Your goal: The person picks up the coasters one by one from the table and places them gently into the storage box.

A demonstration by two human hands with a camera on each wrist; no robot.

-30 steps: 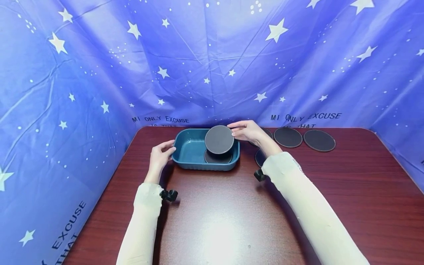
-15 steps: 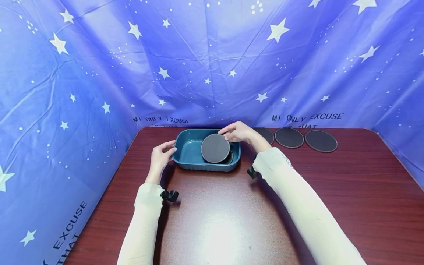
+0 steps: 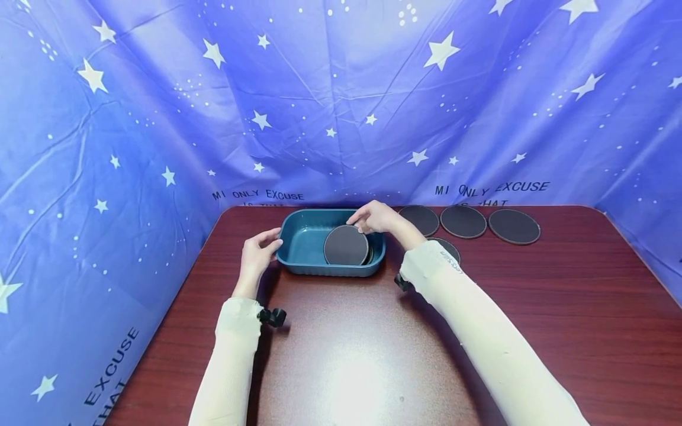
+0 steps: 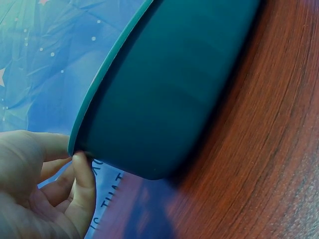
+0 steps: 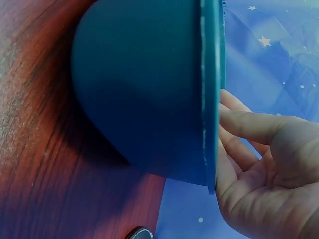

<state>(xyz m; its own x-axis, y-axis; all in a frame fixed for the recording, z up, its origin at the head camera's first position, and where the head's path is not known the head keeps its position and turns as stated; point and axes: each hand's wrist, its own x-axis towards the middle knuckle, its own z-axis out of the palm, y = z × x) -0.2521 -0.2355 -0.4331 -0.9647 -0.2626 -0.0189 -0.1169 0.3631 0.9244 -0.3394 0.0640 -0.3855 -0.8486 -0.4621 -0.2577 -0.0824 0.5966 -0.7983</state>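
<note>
A teal rectangular basin [image 3: 298, 270] stands near the table's back edge. My left hand [image 3: 258, 255] pinches its left rim between thumb and fingers; the left wrist view shows the thumb [image 4: 84, 186] against the rim. My right hand [image 3: 377, 218] reaches over the right end and holds a round dark coaster [image 3: 345, 245] by its upper right edge, low inside the basin. Under it, another coaster shows only a sliver of edge. In the right wrist view the right fingers [image 5: 249, 124] pass behind the rim, so the held coaster is hidden there.
Several more round dark coasters lie right of the basin, including a middle one [image 3: 463, 222] and a far right one [image 3: 514, 226]. One coaster [image 3: 449, 248] is partly covered by the right sleeve. A blue star-printed curtain [image 3: 341, 118] hangs behind the reddish-brown table [image 3: 559, 307].
My right hand has moved left and down, lowering the coaster from above the rim into the basin over the one lying there. My left hand has stayed at the left rim.
</note>
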